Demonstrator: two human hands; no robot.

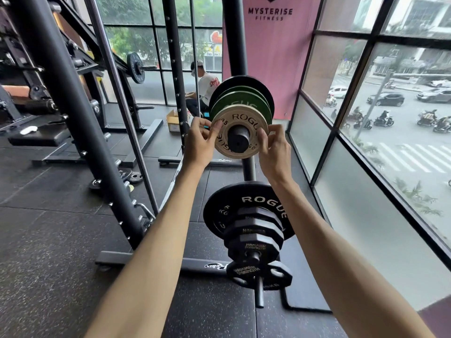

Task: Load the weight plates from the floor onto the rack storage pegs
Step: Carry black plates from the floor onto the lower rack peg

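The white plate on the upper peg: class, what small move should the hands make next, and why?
Probably push the white plate back along the peg until it meets the green plate, if any gap remains. The left hand and right hand pinch its rim, and the peg's end already shows through its hole.

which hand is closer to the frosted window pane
Right. The right hand pinches the white plate on its window-side edge, towards the frosted window pane; the left hand grips the opposite edge, farther from the glass.
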